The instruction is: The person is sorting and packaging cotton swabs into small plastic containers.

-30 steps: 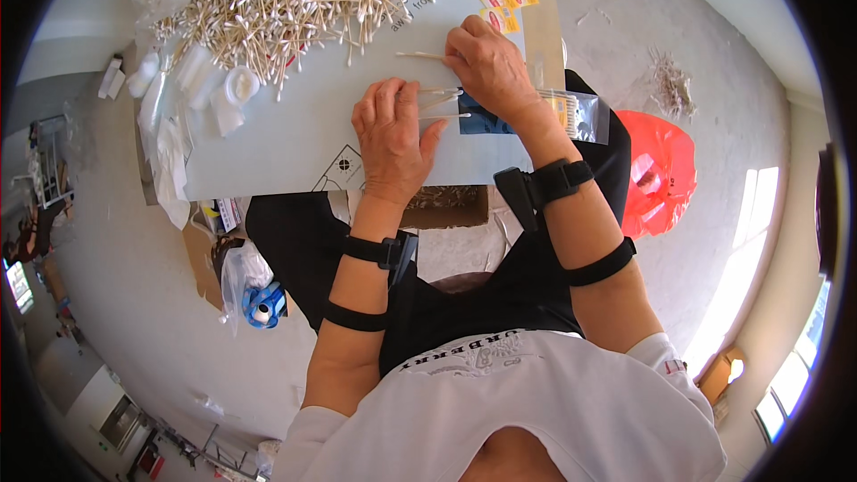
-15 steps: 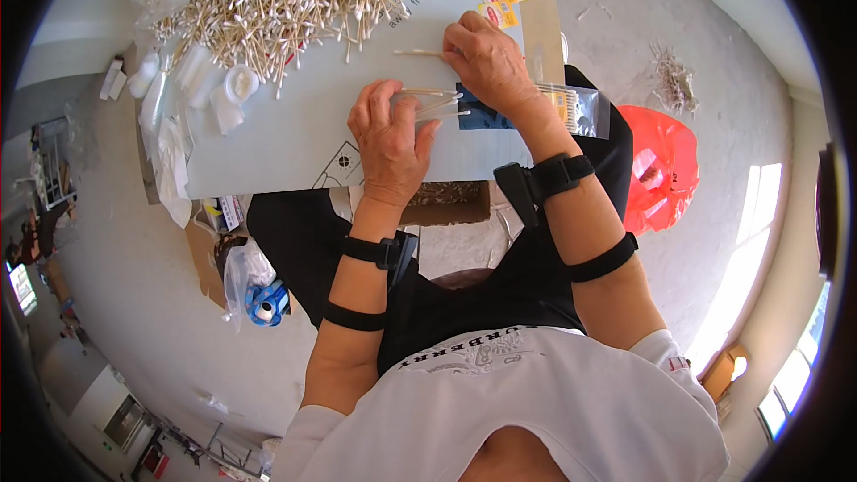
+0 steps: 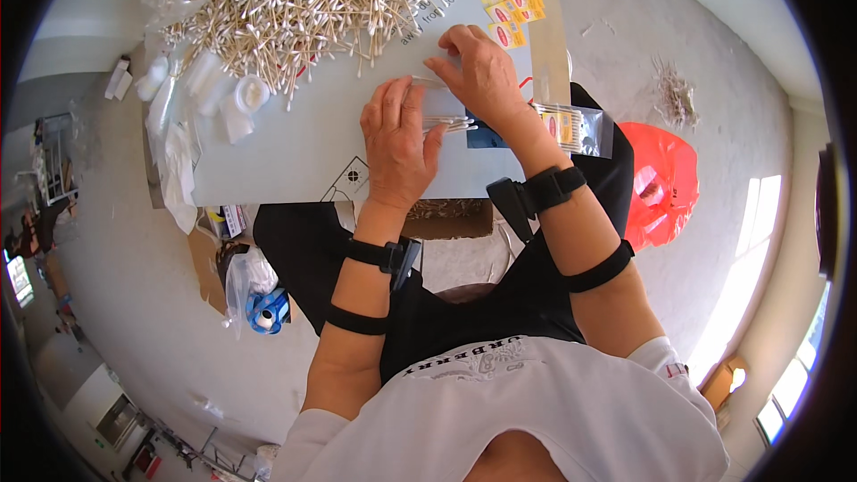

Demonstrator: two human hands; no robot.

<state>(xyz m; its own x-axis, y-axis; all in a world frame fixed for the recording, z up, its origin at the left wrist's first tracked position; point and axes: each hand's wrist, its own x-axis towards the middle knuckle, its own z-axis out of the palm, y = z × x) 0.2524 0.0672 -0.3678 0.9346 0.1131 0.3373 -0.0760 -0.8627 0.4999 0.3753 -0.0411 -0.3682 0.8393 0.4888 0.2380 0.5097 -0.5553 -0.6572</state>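
My left hand [image 3: 397,143] is closed over a few cotton swabs [image 3: 455,124] on the grey tabletop; their white tips stick out to the right, past the thumb. Another swab [image 3: 430,82] lies by its fingertips, partly hidden. My right hand [image 3: 482,76] is just to the right, fingers bent and thumb apart, with nothing visible between them. Under its wrist lies a dark blue flat piece [image 3: 485,136], partly covered. A large loose heap of cotton swabs [image 3: 295,13] spreads over the far left of the table.
Yellow printed cards [image 3: 506,11] lie at the far right. A clear bag of swabs with a yellow card [image 3: 571,128] overhangs the right edge. White plastic rolls [image 3: 237,107] lie at left. An open cardboard box [image 3: 451,220] is below the table; a red bag [image 3: 659,183] is on the floor.
My right hand has let go of a swab, and its thumb and finger have parted. The swabs at my left hand have gone from fanned out to bunched together.
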